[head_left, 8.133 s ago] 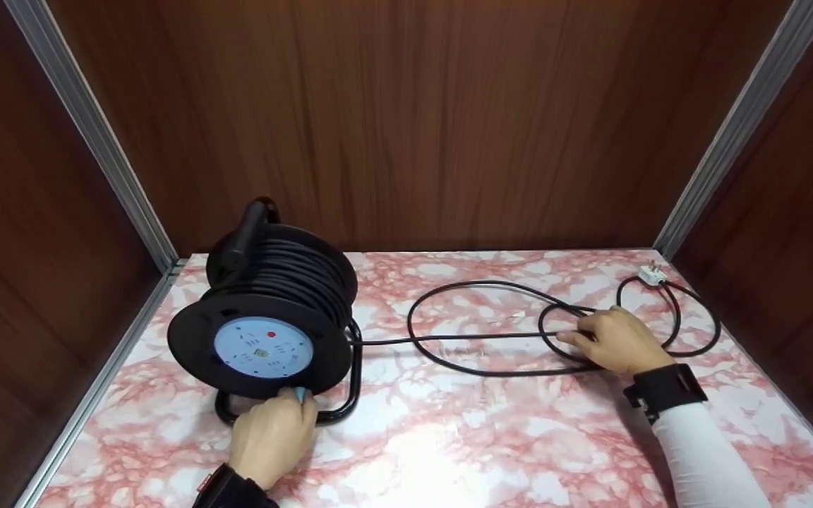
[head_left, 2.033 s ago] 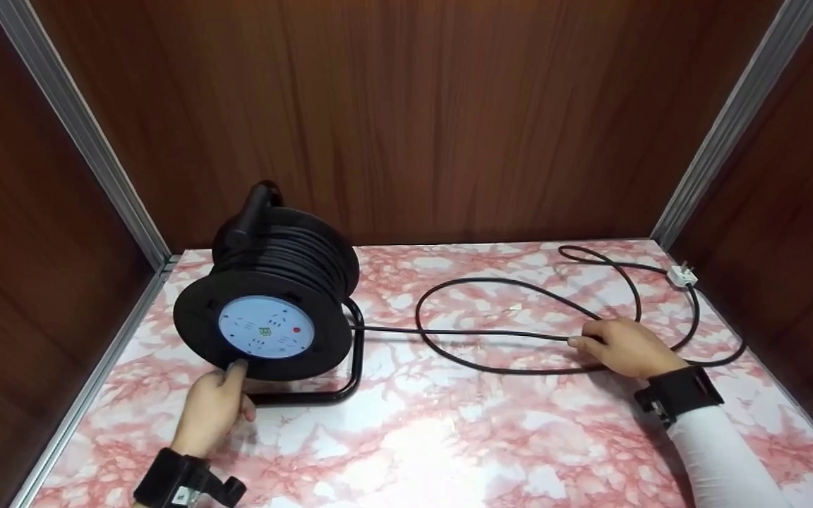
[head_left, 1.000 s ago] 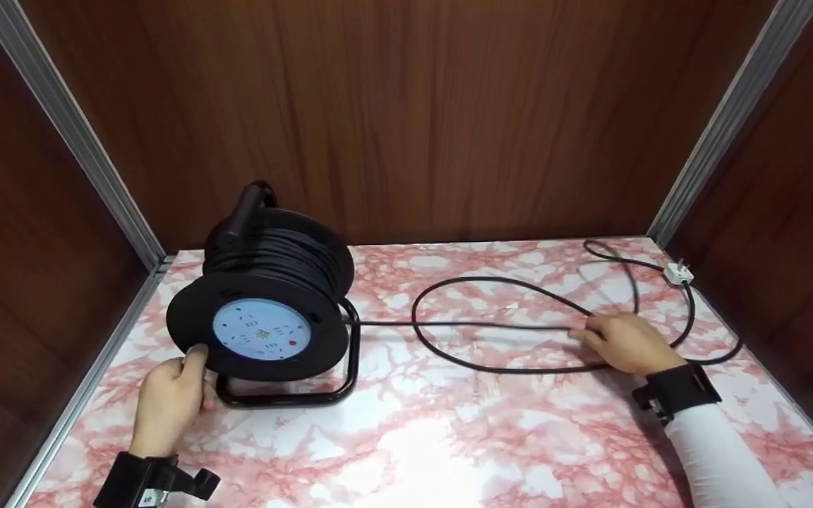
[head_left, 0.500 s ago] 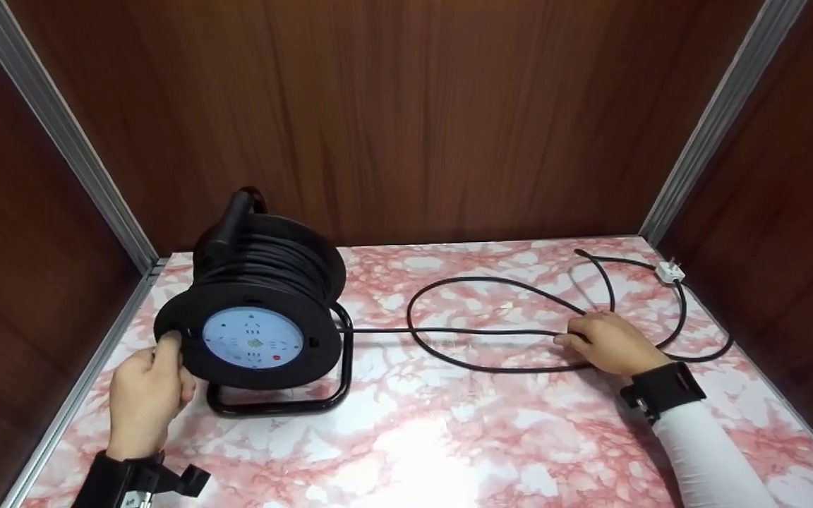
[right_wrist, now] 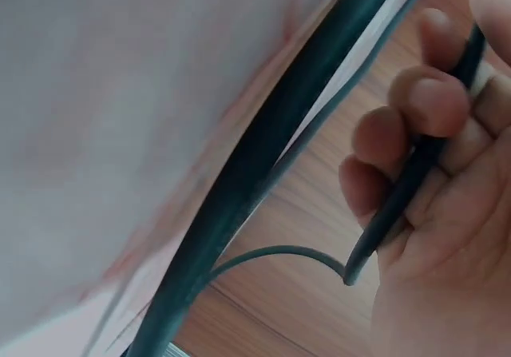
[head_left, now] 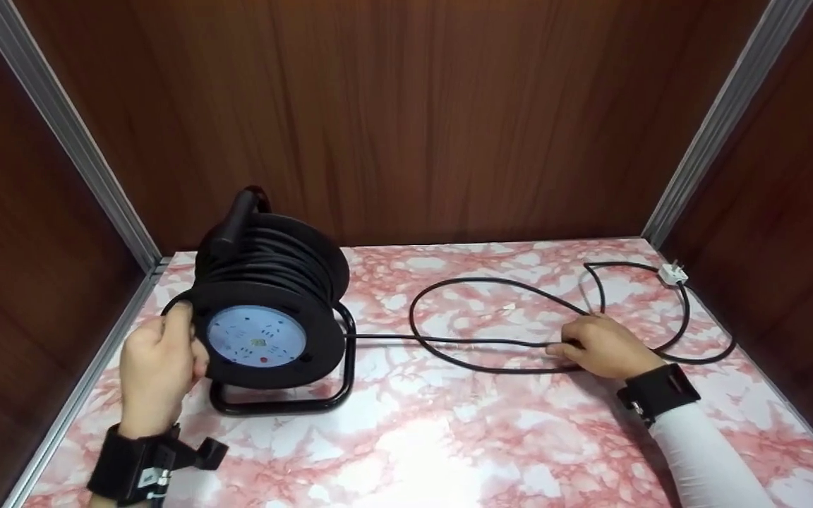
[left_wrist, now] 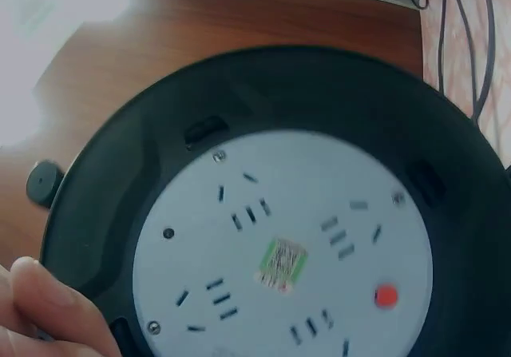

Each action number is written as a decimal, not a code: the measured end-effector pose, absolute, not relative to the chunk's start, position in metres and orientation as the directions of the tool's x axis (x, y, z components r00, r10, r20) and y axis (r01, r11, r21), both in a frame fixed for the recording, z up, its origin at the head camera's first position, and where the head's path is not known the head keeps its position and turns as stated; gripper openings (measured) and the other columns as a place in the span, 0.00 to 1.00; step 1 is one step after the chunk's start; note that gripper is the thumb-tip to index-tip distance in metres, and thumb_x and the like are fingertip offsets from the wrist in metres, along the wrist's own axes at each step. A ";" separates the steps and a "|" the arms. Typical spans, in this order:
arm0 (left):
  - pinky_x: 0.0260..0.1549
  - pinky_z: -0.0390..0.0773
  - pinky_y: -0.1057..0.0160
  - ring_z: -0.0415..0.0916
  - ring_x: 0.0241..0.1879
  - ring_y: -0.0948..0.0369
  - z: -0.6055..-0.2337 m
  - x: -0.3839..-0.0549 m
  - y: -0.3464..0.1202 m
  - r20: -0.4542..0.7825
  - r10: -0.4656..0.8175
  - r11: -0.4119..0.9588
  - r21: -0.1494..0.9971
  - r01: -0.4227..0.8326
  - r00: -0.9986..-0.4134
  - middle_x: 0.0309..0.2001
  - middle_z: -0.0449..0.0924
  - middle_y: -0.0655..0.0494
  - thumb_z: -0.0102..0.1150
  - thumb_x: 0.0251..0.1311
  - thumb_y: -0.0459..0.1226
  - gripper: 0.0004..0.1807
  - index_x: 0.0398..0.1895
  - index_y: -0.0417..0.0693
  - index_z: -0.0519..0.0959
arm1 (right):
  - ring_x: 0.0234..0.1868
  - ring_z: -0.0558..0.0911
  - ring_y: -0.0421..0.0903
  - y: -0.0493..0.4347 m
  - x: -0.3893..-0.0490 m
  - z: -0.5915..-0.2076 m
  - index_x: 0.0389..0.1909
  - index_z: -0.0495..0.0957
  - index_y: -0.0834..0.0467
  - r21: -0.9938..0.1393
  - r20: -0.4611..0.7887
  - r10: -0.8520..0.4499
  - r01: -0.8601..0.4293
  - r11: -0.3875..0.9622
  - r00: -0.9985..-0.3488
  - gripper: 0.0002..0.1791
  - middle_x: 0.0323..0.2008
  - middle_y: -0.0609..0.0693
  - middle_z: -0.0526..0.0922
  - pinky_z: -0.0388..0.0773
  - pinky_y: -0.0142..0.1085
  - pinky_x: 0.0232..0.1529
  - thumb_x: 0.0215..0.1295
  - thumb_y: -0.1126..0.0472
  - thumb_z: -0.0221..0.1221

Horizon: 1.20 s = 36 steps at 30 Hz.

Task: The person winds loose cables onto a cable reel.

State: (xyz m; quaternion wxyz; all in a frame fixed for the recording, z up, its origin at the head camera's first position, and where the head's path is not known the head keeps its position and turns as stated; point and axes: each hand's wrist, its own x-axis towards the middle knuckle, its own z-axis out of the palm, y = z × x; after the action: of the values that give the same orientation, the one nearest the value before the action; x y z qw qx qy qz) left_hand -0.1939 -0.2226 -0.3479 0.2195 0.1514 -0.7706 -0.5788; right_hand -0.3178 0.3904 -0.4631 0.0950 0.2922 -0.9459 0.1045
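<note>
A black cable reel (head_left: 258, 337) with a pale blue round socket face stands at the left on its black tube stand (head_left: 286, 407). My left hand (head_left: 156, 363) grips the left edge of the reel's front flange. In the left wrist view, the thumb and curled fingers (left_wrist: 60, 309) sit at that edge. From the reel, a black cable (head_left: 456, 341) runs right across the table to my right hand (head_left: 604, 346). In the right wrist view, the fingers curl round the cable (right_wrist: 407, 181), which crosses the palm.
Loose cable lies in a wide loop at mid-table and in smaller bends at the right, ending in a white plug (head_left: 672, 274). The pink-marbled tabletop (head_left: 413, 451) is enclosed by brown wood panels (head_left: 406, 127) with metal corner strips.
The reel face has turned clockwise, its red dot passing from the top to the bottom. My left hand has moved from below the flange to its left edge. The right hand stays on the cable.
</note>
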 end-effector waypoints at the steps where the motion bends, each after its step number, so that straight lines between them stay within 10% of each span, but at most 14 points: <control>1: 0.09 0.65 0.65 0.69 0.08 0.59 -0.346 -0.194 -0.220 0.186 -0.485 0.317 0.948 0.027 -0.854 0.10 0.74 0.48 0.50 0.79 0.54 0.33 0.19 0.38 0.74 | 0.26 0.71 0.39 0.392 -0.317 -0.463 0.21 0.70 0.41 -0.123 0.256 -0.535 -0.576 0.808 -0.805 0.23 0.21 0.34 0.67 0.71 0.46 0.45 0.71 0.37 0.65; 9: 0.21 0.70 0.61 0.75 0.14 0.52 -0.336 -0.197 -0.195 0.289 -0.434 0.454 0.888 0.069 -0.853 0.11 0.76 0.46 0.44 0.79 0.58 0.35 0.22 0.40 0.76 | 0.32 0.82 0.47 0.395 -0.317 -0.463 0.26 0.77 0.46 -0.025 0.424 -0.532 -0.597 0.802 -0.733 0.16 0.25 0.41 0.78 0.73 0.54 0.49 0.66 0.45 0.72; 23: 0.26 0.70 0.43 0.78 0.26 0.42 -0.339 -0.201 -0.158 0.529 -0.356 0.723 0.679 0.132 -0.770 0.22 0.72 0.46 0.47 0.79 0.51 0.26 0.22 0.47 0.68 | 0.36 0.83 0.43 0.387 -0.317 -0.465 0.31 0.82 0.45 -0.131 0.312 -0.508 -0.566 0.814 -0.803 0.10 0.30 0.37 0.80 0.73 0.54 0.53 0.71 0.48 0.69; 36: 0.13 0.69 0.38 0.72 0.13 0.38 -0.357 -0.205 -0.128 0.711 -0.211 0.894 0.418 0.163 -0.671 0.12 0.67 0.46 0.49 0.77 0.49 0.24 0.23 0.44 0.67 | 0.24 0.72 0.36 0.385 -0.318 -0.464 0.26 0.74 0.42 -0.206 0.278 -0.486 -0.546 0.812 -0.829 0.17 0.21 0.33 0.69 0.72 0.41 0.35 0.76 0.46 0.64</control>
State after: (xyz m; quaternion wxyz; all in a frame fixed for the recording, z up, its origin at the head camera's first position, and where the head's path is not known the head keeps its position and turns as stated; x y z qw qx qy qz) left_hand -0.2054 -0.1284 -0.3571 0.4054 0.0136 -0.8846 -0.2301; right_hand -0.3177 0.3852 -0.4642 0.1066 0.2727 -0.9460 0.1395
